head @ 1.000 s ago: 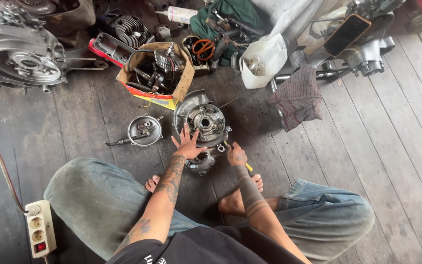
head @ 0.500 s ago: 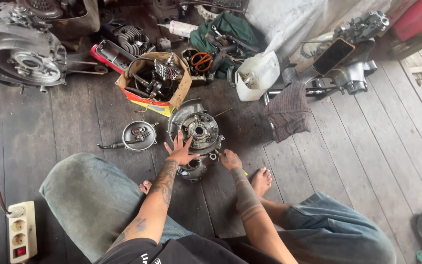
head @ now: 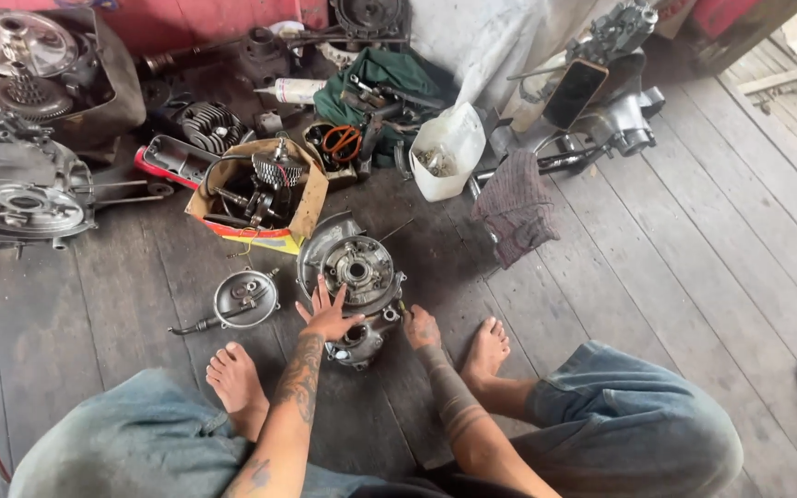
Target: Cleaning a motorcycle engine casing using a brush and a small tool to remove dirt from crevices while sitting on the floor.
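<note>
Grey cast metal fills the middle of my view: the engine case [head: 354,286] lies flat on the plank floor [head: 694,277], between my two bare feet. My left hand [head: 327,316] rests on its near rim with fingers spread wide, pressing down and gripping nothing. My right hand [head: 422,327] is closed at the case's right edge; a small tool may be in it, but I cannot tell. Compared with half a second ago, both hands remain in the same place on the case; only the view has tilted, so the feet now show more fully. I judge the case to be steadied, not moved. Just left of it lies a round cover plate [head: 245,298], apart from the case. Behind stands a cardboard box [head: 260,198] of parts, almost touching. Open planks extend to the right, past the dark rag [head: 517,207].
</note>
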